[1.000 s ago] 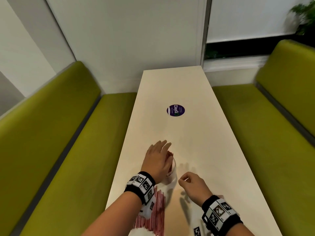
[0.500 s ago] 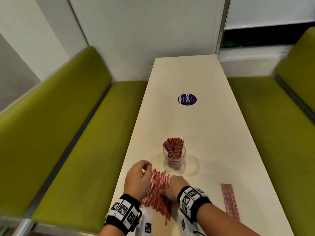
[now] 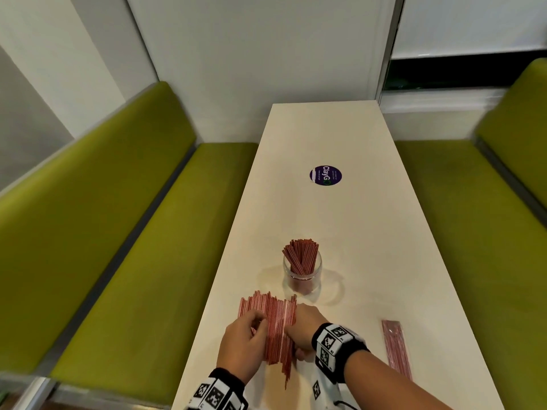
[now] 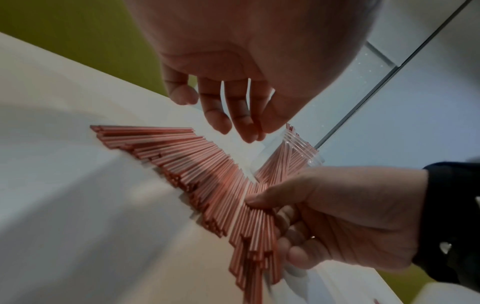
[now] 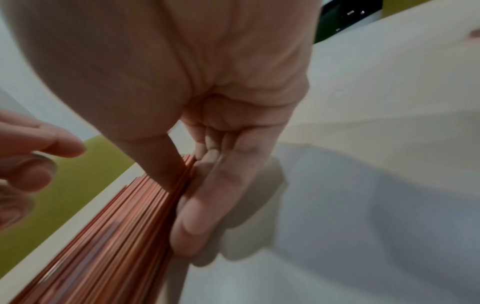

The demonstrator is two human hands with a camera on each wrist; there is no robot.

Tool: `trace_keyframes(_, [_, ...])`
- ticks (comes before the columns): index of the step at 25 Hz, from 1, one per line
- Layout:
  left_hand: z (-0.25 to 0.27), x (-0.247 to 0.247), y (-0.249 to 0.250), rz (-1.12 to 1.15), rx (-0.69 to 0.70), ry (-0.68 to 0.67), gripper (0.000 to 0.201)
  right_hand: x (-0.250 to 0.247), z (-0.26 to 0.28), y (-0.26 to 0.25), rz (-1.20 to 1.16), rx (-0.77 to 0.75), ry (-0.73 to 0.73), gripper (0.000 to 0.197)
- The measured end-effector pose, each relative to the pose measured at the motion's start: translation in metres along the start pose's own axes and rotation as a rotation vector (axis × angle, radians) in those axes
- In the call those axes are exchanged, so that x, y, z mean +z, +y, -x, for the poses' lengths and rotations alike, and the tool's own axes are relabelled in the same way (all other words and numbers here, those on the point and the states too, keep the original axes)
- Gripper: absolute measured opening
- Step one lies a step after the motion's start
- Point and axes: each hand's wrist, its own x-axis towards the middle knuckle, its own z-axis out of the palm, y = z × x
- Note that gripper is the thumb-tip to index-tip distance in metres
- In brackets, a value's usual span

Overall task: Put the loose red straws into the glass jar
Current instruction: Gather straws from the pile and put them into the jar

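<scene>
Nearest me, two hands work one flat spread of loose red straws [image 3: 273, 327] on the white worktop [image 3: 355, 232]; they are too many to count. The left hand [image 3: 242, 344], at about 7 o'clock of the spread, hovers over it with fingers loosely extended, gripping nothing. The right hand [image 3: 302, 329], at 4 o'clock, pinches the spread's right edge between thumb and curled fingers. One wrapped pack of straws [image 3: 396, 349] lies well apart at 3 o'clock. Just beyond the spread, at 12 o'clock, stands one glass jar [image 3: 302, 273], upright, with a bunch of straws inside. Farther along lies one round purple sticker [image 3: 325, 175]. Two green benches [image 3: 124, 232] flank the worktop.
</scene>
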Motion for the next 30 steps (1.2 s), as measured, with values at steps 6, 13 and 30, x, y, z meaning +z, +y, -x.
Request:
trace_keyframes(6, [0.006, 0.006, 0.006, -0.032, 0.0, -0.045, 0.013, 0.0, -0.001, 0.02, -0.146, -0.017, -0.04, 0.016])
trace_keyframes(13, [0.005, 0.007, 0.024, 0.318, -0.193, -0.136, 0.026, -0.006, 0.018, 0.028, -0.333, -0.324, -0.122, 0.02])
trace_keyframes(30, [-0.023, 0.005, 0.088, 1.287, -0.209, 0.166, 0.024, 0.007, 0.05, -0.005, -1.45, 0.119, -0.544, 0.055])
